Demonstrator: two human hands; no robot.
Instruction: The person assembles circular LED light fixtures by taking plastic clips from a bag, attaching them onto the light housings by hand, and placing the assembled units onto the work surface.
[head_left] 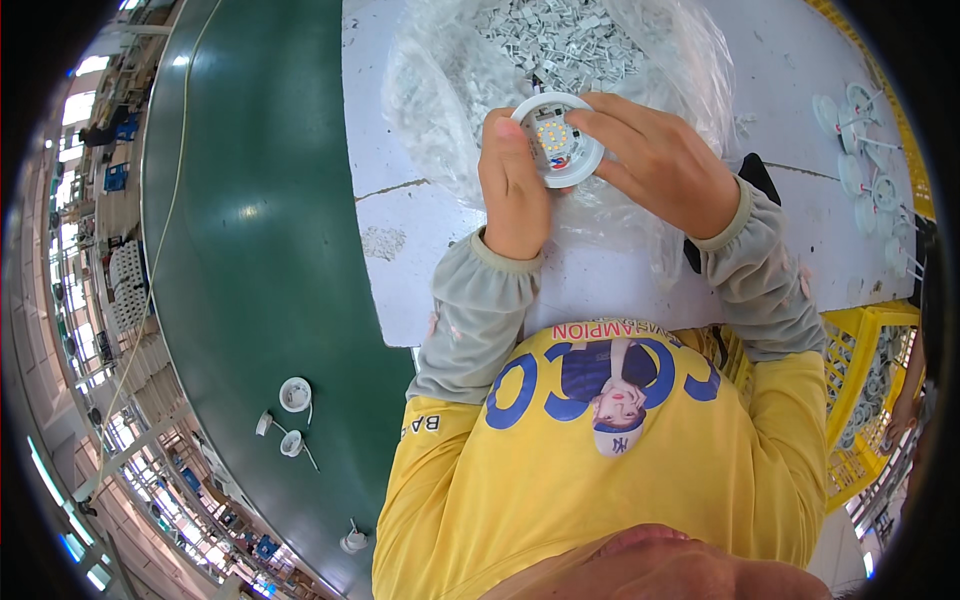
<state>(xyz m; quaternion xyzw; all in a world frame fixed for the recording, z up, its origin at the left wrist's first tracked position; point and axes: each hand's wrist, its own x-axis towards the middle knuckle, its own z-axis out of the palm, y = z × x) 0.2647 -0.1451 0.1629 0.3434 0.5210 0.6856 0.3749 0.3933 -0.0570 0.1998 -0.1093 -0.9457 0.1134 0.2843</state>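
Note:
Between my two hands is a round white LED lamp housing (597, 160), its open face turned up. Inside it lies a circuit board (551, 137) with yellow LEDs in a ring and a small red and blue piece near its lower rim. My left hand (512, 190) grips the housing's left side, thumb on the rim. My right hand (665, 165) is closed at the right side, its fingertips at the rim and over the board; whether they pinch a small piece is hidden. Just beyond, a clear plastic bag (430, 100) holds a heap of small grey-white plastic clips (565, 45).
A pale worktable (400, 240) lies under the bag. Several round white lamp parts with wires (860, 150) sit at its right. Yellow crates (855, 365) stand below, near another person's hand (900, 415). To the left, a green surface (270, 210) carries white lamp parts (295, 395).

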